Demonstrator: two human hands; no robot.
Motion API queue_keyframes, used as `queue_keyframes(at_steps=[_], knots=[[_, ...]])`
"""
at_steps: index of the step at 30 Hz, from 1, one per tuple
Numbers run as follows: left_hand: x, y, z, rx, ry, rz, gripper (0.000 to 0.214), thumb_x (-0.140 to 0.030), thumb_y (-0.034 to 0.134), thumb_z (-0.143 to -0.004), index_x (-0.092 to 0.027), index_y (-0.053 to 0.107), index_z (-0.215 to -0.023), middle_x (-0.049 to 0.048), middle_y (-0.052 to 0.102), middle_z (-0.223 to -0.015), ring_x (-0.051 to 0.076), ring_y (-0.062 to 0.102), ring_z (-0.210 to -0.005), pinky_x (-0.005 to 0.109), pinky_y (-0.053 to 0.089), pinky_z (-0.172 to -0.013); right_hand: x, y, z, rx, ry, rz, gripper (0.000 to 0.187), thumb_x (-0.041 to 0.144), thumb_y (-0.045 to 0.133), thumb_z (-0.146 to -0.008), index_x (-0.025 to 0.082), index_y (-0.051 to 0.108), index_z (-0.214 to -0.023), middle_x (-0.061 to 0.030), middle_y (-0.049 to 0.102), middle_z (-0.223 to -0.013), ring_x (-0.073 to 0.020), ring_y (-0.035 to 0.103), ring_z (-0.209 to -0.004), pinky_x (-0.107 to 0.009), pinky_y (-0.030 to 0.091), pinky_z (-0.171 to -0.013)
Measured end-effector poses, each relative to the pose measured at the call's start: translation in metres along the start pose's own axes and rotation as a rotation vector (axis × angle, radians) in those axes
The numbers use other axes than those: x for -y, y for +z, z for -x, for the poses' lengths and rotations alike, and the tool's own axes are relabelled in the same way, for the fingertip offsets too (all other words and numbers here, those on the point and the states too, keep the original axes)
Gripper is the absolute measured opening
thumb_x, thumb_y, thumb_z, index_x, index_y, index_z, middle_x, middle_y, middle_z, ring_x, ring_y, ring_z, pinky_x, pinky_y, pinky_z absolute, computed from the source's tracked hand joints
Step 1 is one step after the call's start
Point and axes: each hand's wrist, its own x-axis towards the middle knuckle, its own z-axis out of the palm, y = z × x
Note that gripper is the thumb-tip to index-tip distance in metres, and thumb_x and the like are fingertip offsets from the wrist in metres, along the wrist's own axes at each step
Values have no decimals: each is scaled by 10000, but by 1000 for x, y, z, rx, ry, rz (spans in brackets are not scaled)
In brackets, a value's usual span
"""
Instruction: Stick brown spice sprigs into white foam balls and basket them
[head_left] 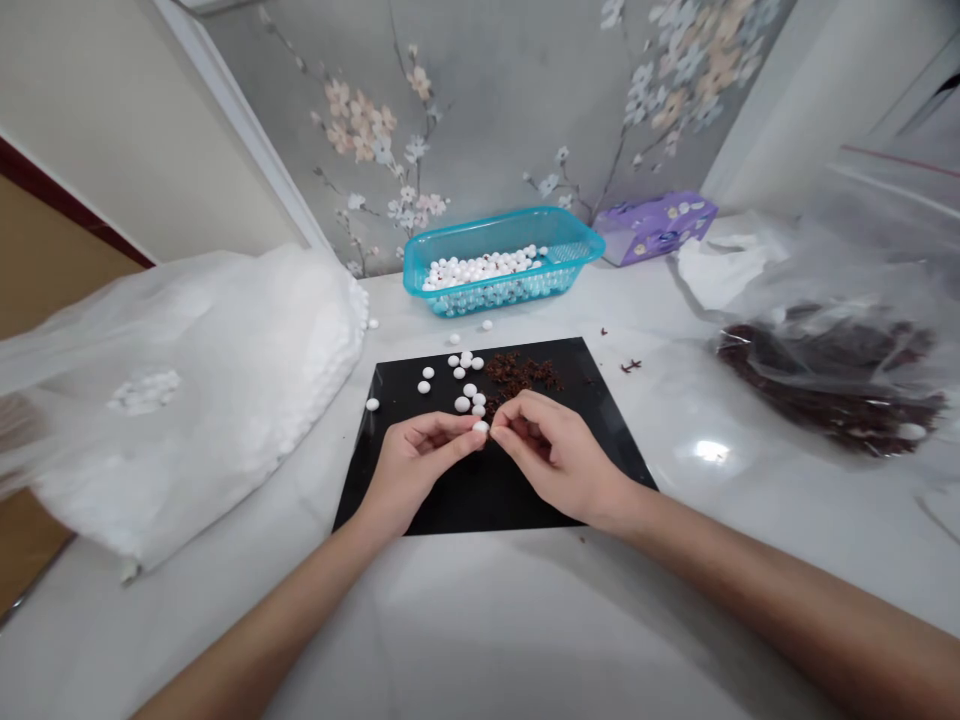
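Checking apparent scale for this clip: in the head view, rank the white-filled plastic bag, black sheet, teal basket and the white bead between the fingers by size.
1. White-filled plastic bag
2. Black sheet
3. Teal basket
4. White bead

The sheet is nearer the camera, so its rank above the basket is unsure.

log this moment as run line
left hand: at white bead | right hand: at same bead | black mat: loose beads, dark bits | teal basket: beads

Left hand [416, 465]: there it is, pinching a white bead [480, 427] at the fingertips!
Right hand [559, 450]: fingers bunched, tight beside that bead, over a black mat [465, 510].
On the mat: loose beads [462, 403], dark reddish dried bits [517, 375].
Behind: teal plastic basket [502, 225], more beads inside.
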Motion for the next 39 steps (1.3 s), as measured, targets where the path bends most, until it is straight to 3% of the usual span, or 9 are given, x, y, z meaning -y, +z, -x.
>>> queue_keyframes(at_steps=[7, 22, 29, 34, 39], knots=[[2, -2, 0, 14, -1, 34, 157, -246, 794, -585, -214, 722, -720, -11, 728, -811, 110, 650, -793, 191, 510, -776, 0, 1, 0, -8, 3, 31, 103, 228, 491, -840, 184, 525, -754, 26, 409, -652, -83, 373, -540, -215, 334, -488], [4, -7, -3, 43, -31, 18, 172, -249, 794, -579, -202, 722, -727, 18, 727, -814, 142, 650, -796, 246, 503, -782, -4, 1, -1, 50, 176, -168, 223, 334, 537, -820, 186, 445, -682, 47, 441, -594, -63, 323, -501, -204, 285, -459], [5, -11, -5, 124, -56, 58, 146, -223, 787, -596, -205, 718, -723, -1, 721, -783, 93, 630, -720, 198, 485, -745, -2, 1, -2, 105, 215, -203, 233, 345, 539, -821, 187, 433, -687, 55, 429, -591, -60, 316, -503, -199, 283, -460], [0, -6, -5, 127, -51, 27, 120, -264, 752, -652, -195, 711, -741, -13, 691, -688, 71, 600, -657, 167, 459, -661, -3, 1, -1, 44, 153, -108, 108, 294, 494, -845, 188, 512, -847, 18, 494, -716, -76, 421, -558, -202, 361, -490], [-5, -3, -6, 119, -77, 44, 160, -320, 719, -684, -186, 704, -769, 2, 682, -707, 92, 602, -668, 190, 451, -648, -3, 2, 4, -62, -42, 84, 128, 225, 489, -844, 197, 553, -952, -8, 522, -798, -64, 408, -502, -213, 390, -492]])
